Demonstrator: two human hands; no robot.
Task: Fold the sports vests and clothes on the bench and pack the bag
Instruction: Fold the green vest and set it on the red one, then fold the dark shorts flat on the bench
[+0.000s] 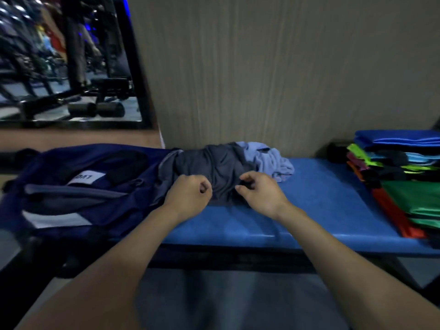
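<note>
Two hands work one dark grey garment [214,170] lying crumpled mid-bench [309,206], its left edge against the navy bag [78,186]. Left hand [188,196] and right hand [262,194] each have curled fingers pinching its near hem. Judged light, limp and slippery, it is best taken at hem corners. A pale blue garment [271,160] lies behind; folded bright clothes [402,167] are stacked right. The bag's white label [87,178] is unreadable.

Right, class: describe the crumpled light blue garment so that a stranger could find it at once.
Start at the blue padded bench against the grey wall. At its back edge, mid-bench, lies the light blue garment, right of the dark grey garment. It is the palest cloth there and crumpled, unlike the folded stack at the right end.
</note>
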